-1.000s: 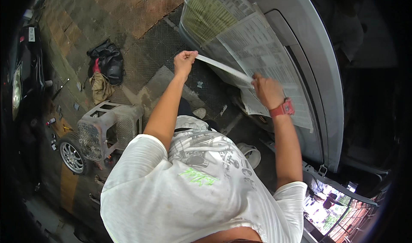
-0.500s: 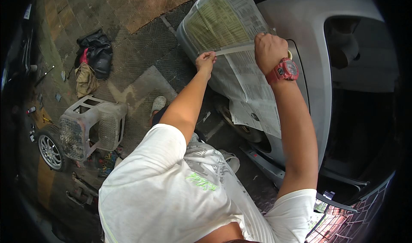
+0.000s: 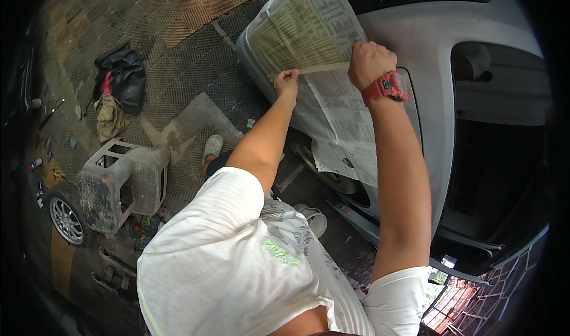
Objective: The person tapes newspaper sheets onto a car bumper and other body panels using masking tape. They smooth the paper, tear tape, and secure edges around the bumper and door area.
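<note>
Tape: strip of masking tape (image 3: 323,69) runs betw. your two hands, stretched near level across the newspaper (image 3: 309,36), approx. where the upper sheet meets the lower one.
Left grip: your left hand (image 3: 287,82) pinches the tape's left end w/ fingertips, closed on it; arm reaches up from lower centre.
Right grip: your right hand (image 3: 369,62) is fisted over the tape's right end, pressed on the paper; red wristwatch (image 3: 387,86) just below it on the wrist.
Tape vs grip: strip lies fully betw. the grips, both ends covered by fingers; flat against paper, can't tell if stuck down yet.
Paper: newspaper sheets cover the grey car body (image 3: 433,63); lower sheet hangs over the wheel arch.
Hidden: tape roll not seen, right fist may cover it, can't tell. Car wheel (image 3: 323,170) mostly behind paper and your left arm. Car top cut off by frame edge; door opening at right is dark, interior hard to read.
Floor: brick paving (image 3: 190,51); grey plastic stool (image 3: 122,181) on its side, loose alloy wheel (image 3: 66,219) beside it, black bag (image 3: 124,78) and tan rag (image 3: 110,116) further left. Small tools at far left, too small to make out.
</note>
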A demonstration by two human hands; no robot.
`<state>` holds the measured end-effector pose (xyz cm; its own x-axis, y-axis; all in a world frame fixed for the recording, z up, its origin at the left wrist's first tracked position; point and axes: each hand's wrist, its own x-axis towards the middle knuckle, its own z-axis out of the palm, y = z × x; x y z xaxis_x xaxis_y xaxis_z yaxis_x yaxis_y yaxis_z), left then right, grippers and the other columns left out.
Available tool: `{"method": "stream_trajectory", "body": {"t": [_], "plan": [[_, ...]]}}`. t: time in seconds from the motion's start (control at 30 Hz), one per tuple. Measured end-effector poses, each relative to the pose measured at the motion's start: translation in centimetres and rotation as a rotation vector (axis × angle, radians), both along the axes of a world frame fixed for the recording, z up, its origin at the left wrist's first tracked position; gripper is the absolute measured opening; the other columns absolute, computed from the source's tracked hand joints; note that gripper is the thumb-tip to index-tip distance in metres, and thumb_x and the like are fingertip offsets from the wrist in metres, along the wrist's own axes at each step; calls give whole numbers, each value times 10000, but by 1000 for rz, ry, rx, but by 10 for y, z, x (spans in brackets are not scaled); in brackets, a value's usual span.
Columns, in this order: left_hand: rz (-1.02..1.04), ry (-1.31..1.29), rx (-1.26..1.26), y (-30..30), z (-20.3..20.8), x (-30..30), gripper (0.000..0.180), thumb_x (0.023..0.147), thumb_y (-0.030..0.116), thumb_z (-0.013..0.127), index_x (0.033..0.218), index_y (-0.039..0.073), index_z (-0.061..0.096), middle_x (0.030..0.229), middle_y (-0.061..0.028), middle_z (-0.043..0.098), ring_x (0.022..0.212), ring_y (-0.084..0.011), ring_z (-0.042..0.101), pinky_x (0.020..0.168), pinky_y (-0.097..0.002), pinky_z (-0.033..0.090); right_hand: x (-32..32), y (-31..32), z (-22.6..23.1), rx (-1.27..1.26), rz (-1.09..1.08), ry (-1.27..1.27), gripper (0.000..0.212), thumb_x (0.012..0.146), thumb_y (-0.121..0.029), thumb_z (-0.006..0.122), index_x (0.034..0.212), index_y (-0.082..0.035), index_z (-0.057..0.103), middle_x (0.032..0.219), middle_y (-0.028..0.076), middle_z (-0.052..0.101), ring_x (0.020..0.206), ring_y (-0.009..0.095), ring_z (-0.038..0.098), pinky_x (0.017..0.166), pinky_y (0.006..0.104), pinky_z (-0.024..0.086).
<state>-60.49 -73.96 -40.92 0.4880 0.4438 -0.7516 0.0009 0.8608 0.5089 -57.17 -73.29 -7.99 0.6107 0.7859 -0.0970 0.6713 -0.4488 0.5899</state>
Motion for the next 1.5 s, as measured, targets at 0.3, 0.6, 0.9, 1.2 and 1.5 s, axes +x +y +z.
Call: {"method": "stream_trajectory", "body": {"t": [0.3,0.6,0.9,1.2,1.5], "plan": [[167,262,96,-11,26,31,375,1005,332,827,1123,5,687,1060,-137,783,995,-295,759,921,-431,602,-3,18,5,-29,-43,17,133,899,-114,688,939,-89,812,915,148,806,895,338,810,768,447,647],[-197,47,302,-44,154,29,1303,984,807,558,1696,-115,-23,1797,-325,-25,1691,-419,-18,1387,-489,86,-3,-1,2,-28,-41,21,148,947,-192,707,926,-86,809,894,141,808,881,327,816,736,435,644],[-232,45,278,-48,157,38,1432,916,880,586,1686,-107,-107,1792,-329,-101,1692,-416,-68,1382,-505,66,-20,-33,-16,404,-144,27,261,1032,-322,685,941,-80,723,779,155,771,745,404,767,674,484,602],[-272,73,374,-45,199,39,1313,997,849,455,1685,-102,-132,1781,-354,-116,1689,-442,-62,1348,-614,82,-90,-118,21,1174,-306,455,180,1065,-140,719,972,8,676,663,63,654,586,124,611,585,304,461],[-313,-376,762,-63,211,-23,952,1156,576,379,1722,-40,-74,1798,-326,-93,1685,-449,-86,1359,-568,15,-164,-276,-16,1122,-726,517,173,1089,-111,683,1003,38,675,813,72,730,738,73,647,690,265,509]]}}
